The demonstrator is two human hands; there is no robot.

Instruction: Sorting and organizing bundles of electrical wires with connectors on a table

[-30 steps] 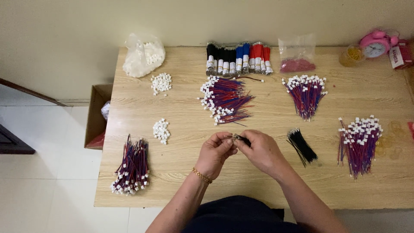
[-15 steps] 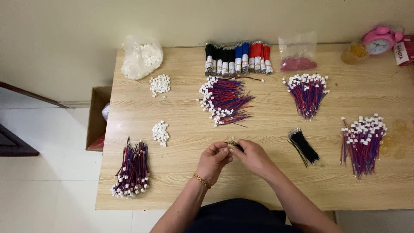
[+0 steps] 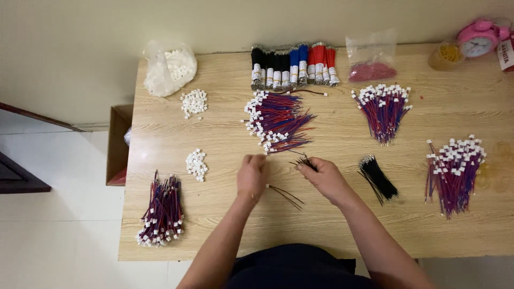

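My left hand [image 3: 252, 174] is closed, its fingertips at the near edge of the central pile of red and blue wires with white connectors [image 3: 278, 120]. A thin dark wire [image 3: 286, 196] trails from under this hand across the wooden table [image 3: 225, 134]. To its right, my right hand [image 3: 322, 177] pinches a few short dark wires [image 3: 305, 161] at its fingertips. The hands are a short way apart. A small heap of white connectors [image 3: 196, 164] lies left of my left hand. A bundle of black wires [image 3: 378, 177] lies right of my right hand.
More wire piles with connectors lie at the right [image 3: 383, 109], far right [image 3: 454, 167] and near left [image 3: 162, 212]. Along the back stand a bag of white connectors [image 3: 168, 67], banded wire bundles [image 3: 292, 65], a bag of pink pieces [image 3: 371, 68] and a pink clock [image 3: 478, 37]. A cardboard box [image 3: 116, 144] sits beside the table.
My hands were together over the table's near middle. They have moved apart and farther from me, the left one reaching the edge of the central wire pile.
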